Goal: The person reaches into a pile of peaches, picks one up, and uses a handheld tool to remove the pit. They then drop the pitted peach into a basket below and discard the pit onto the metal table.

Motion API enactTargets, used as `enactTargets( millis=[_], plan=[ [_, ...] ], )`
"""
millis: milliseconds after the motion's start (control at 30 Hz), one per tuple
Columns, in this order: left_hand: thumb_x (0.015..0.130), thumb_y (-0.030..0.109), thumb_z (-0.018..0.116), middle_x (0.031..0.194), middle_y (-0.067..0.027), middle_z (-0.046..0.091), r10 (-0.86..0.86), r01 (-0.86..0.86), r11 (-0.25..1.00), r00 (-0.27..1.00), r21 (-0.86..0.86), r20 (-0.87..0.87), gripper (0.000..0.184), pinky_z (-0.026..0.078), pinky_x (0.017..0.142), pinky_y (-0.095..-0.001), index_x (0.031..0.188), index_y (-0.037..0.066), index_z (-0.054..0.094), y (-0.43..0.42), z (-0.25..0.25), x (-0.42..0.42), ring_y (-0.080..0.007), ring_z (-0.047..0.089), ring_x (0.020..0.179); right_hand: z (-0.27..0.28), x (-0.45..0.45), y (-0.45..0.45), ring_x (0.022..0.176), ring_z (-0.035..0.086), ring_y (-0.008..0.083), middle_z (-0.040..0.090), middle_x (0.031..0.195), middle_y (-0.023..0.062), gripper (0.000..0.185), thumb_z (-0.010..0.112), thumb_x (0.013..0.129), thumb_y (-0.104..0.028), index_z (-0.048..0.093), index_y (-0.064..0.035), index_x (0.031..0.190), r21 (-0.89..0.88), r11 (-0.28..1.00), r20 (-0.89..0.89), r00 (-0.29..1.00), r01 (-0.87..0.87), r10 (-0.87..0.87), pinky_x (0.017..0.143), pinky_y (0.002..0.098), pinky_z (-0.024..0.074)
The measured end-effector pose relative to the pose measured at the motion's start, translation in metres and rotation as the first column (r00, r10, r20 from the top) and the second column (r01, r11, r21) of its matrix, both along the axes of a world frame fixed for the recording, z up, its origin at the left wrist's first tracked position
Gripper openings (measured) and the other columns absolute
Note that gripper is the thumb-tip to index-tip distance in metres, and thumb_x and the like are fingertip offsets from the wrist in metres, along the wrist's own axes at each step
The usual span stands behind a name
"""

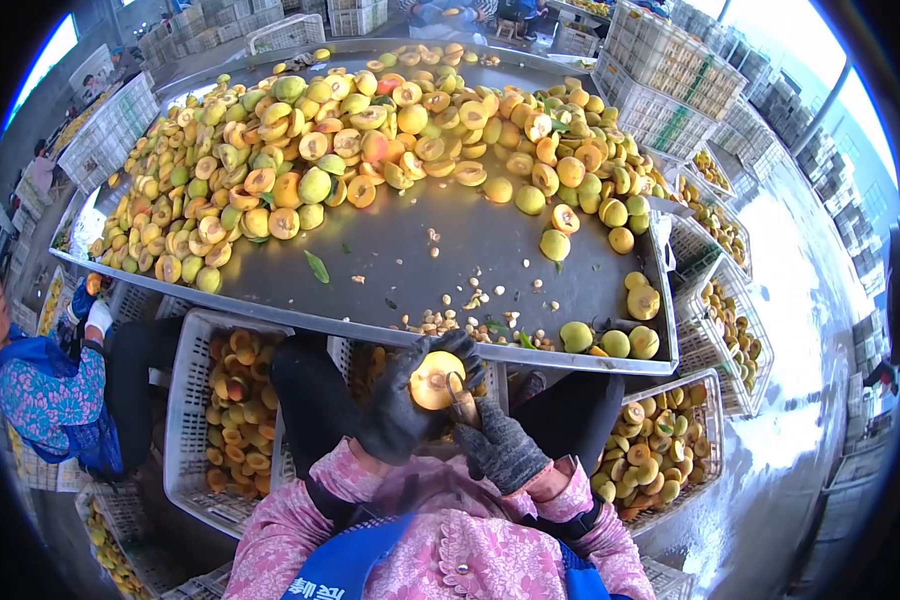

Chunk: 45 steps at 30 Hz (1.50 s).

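Note:
My left hand, in a dark glove, is closed around a yellow peach half, its cut face turned up toward me. In my grey-gloved right hand is a pitting knife with a short wooden handle. Its curved metal end touches the right side of the cut face. Both hands are above my lap, just short of the metal table's near edge. Loose peach pits lie on the table beyond them.
A large heap of peaches, many halved, covers the table's far part. Crates of peach halves stand left and right of my legs. A co-worker sits at left. Stacked crates rise behind at right.

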<state>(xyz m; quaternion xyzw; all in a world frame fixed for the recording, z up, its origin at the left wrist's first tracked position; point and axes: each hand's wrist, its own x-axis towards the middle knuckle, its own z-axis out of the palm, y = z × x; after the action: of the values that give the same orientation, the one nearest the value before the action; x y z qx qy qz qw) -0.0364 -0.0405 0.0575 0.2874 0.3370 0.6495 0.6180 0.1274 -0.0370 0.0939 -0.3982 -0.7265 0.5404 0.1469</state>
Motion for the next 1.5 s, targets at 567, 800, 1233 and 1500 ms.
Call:
enactTargets(
  millis=[567, 800, 1233, 1500],
  plan=[
    [0.098, 0.022, 0.031, 0.120, -0.0186, 0.052, 0.121, -0.120, 0.993, 0.992, -0.021, 0.032, 0.041, 0.042, 0.099, -0.0418, 0.122, -0.008, 0.045, -0.006, -0.005, 0.019, -0.0282, 0.053, 0.109, -0.043, -0.017, -0.007, 0.083, 0.050, 0.0346, 0.050, 0.101, 0.0238, 0.067, 0.050, 0.082, -0.008, 0.020, 0.0002, 0.141, 0.088, 0.992, -0.124, 0.987, -0.088, 0.099, 0.079, 0.0380, 0.0413],
    [0.093, 0.018, 0.041, 0.113, -0.0158, 0.058, 0.043, -0.042, 0.999, 0.973, 0.009, -0.227, 0.033, 0.044, 0.093, -0.0363, 0.115, -0.005, 0.052, -0.008, -0.034, 0.004, -0.0244, 0.057, 0.103, -0.078, -0.011, -0.009, 0.089, 0.050, 0.0289, 0.053, 0.096, 0.0165, 0.046, 0.056, 0.084, -0.010, 0.047, -0.0059, 0.128, 0.262, 0.932, 0.121, 0.966, -0.251, 0.227, 0.080, 0.0359, 0.0427],
    [0.094, 0.026, 0.042, 0.106, -0.0139, 0.059, 0.120, -0.117, 0.993, 0.908, 0.033, -0.400, 0.036, 0.049, 0.088, -0.0393, 0.113, -0.002, 0.053, -0.008, -0.041, -0.001, -0.0244, 0.059, 0.097, -0.043, -0.011, 0.004, 0.074, 0.056, 0.0103, 0.055, 0.085, 0.0025, 0.022, 0.052, 0.091, -0.011, 0.051, -0.0059, 0.113, -0.888, 0.398, -0.369, 0.876, -0.232, -0.312, 0.059, 0.0195, 0.0456],
    [0.097, 0.026, 0.035, 0.108, -0.0118, 0.060, 0.120, -0.059, 0.980, 0.936, -0.188, 0.330, 0.038, 0.046, 0.089, -0.0326, 0.113, -0.002, 0.055, -0.005, -0.026, 0.001, -0.0189, 0.058, 0.098, -0.044, -0.021, 0.003, 0.043, 0.047, 0.0080, 0.052, 0.063, 0.0005, 0.015, 0.059, 0.087, -0.020, 0.053, -0.0066, 0.091, -0.862, 0.456, -0.384, 0.873, -0.221, -0.301, 0.036, 0.0201, 0.0362]
  ],
)
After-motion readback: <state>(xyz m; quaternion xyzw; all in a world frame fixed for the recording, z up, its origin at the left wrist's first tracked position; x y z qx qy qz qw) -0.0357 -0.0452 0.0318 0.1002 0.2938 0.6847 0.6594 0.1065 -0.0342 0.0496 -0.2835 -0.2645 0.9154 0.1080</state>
